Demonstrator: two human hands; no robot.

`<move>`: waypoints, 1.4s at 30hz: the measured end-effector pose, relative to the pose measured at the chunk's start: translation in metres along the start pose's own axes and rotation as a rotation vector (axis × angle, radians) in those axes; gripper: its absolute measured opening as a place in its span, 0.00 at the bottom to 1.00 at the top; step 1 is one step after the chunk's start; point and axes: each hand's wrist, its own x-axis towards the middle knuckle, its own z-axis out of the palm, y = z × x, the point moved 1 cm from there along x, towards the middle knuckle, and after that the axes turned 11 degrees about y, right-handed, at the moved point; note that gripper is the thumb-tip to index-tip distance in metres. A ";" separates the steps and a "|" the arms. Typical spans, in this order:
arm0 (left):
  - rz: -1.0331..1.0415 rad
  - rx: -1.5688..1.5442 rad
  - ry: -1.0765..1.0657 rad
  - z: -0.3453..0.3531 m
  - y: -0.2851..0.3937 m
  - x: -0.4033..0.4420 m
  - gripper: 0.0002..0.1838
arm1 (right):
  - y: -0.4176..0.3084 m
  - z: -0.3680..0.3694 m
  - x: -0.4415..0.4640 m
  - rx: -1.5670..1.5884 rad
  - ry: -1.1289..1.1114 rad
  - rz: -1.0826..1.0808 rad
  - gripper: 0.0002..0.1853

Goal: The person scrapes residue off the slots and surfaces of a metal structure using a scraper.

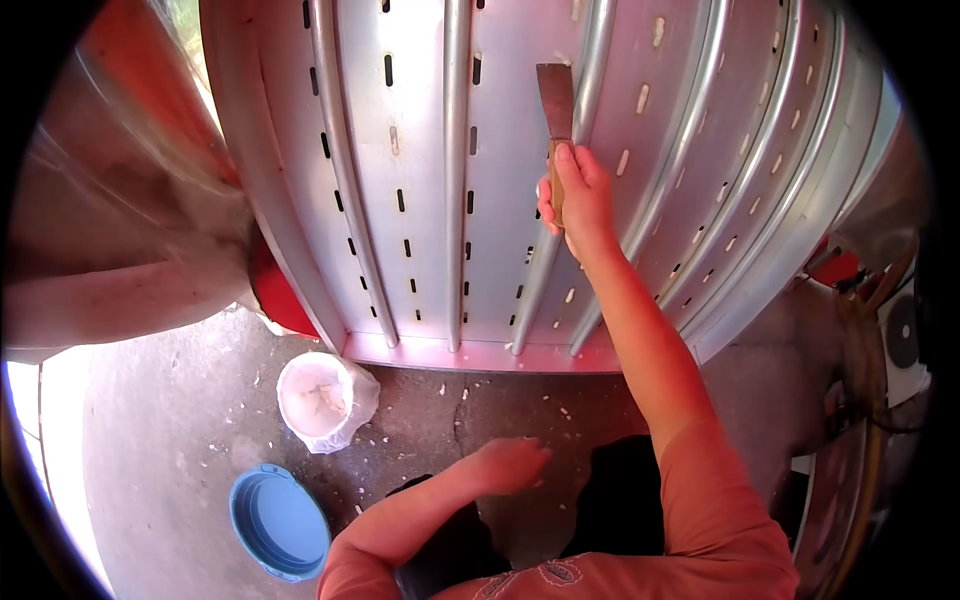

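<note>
Upper centre of frame: right hand (585, 200) wrapped round the handle of a flat-bladed scraper (557, 105), blade beside a tubular rib (594, 60) of the slotted metal panel (425, 150). Left hand (508, 466), lower centre, curled, blurred; can't tell whether it holds anything. Advisable: shallow blade angle, light even strokes along the rib, corners clear of the slots (389, 70).

A workshop, judging by the debris-strewn concrete floor (180, 430) and large slotted metal panel (510, 190).
</note>
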 end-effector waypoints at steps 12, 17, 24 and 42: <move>-0.047 0.006 -0.061 -0.014 0.004 0.003 0.21 | -0.016 -0.005 0.022 0.056 -0.007 -0.074 0.15; -0.016 0.033 0.030 -0.003 -0.008 0.006 0.22 | 0.014 -0.017 -0.010 0.128 -0.065 0.136 0.15; 0.002 -0.011 -0.018 -0.004 -0.006 0.005 0.22 | -0.037 0.001 0.024 0.185 -0.085 0.080 0.16; 0.053 0.020 -0.011 0.003 0.002 -0.002 0.23 | -0.071 0.025 0.046 0.124 -0.005 0.015 0.16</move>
